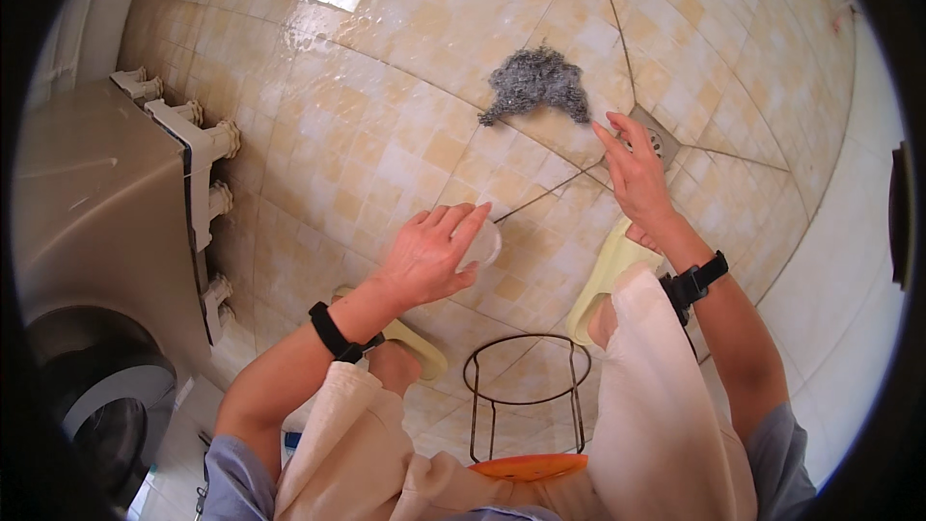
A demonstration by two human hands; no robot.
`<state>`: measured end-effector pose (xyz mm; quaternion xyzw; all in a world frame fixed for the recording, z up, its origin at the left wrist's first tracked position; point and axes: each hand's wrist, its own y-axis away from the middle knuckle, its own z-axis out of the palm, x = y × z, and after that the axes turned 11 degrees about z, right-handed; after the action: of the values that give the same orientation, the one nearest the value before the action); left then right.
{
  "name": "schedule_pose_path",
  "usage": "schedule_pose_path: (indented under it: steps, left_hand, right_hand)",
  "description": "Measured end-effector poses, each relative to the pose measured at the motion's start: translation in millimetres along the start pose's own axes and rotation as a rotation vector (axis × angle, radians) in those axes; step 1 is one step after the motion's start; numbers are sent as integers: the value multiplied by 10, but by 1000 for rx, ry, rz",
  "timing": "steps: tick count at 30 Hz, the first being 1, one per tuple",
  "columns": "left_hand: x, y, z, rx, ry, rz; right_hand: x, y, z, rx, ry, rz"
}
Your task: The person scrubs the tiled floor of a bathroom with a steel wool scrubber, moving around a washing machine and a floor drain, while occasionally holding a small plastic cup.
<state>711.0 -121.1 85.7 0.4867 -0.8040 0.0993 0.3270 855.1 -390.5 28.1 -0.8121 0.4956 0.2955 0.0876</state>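
My left hand (438, 257) is held low over the wet tiled floor. Its fingers and thumb curve around a round, translucent white cup or lid (483, 244), partly hidden by the hand. On the right, my right hand (635, 166) reaches forward with its fingers apart and nothing seen in them. A crumpled grey mesh-like cloth (539, 83) lies spread on the tiles just ahead and left of those fingertips, apart from them. Under and beside the right hand is a square metal floor drain (660, 139), partly covered by the hand.
A front-loading washing machine (94, 195) on a white footed stand (189, 137) occupies the left. Between my legs stand a wire-frame stool base (527, 401) and an orange seat edge (532, 466). Yellow slippers (597, 289) are on my feet. A pale wall (817, 246) bounds the right.
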Motion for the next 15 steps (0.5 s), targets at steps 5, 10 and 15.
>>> schedule_pose_path:
  steps: [5,10,15]
  left_hand:
    - [128,-316,90,-72,-34,59]
    - [222,-594,182,-83,-2,65]
    - [255,-812,268,-65,55,38]
  right_hand:
    - [156,-24,-72,78,-31,18]
    - [278,-37,-173,143,-104,75]
    - [298,1,-253,144,-91,103]
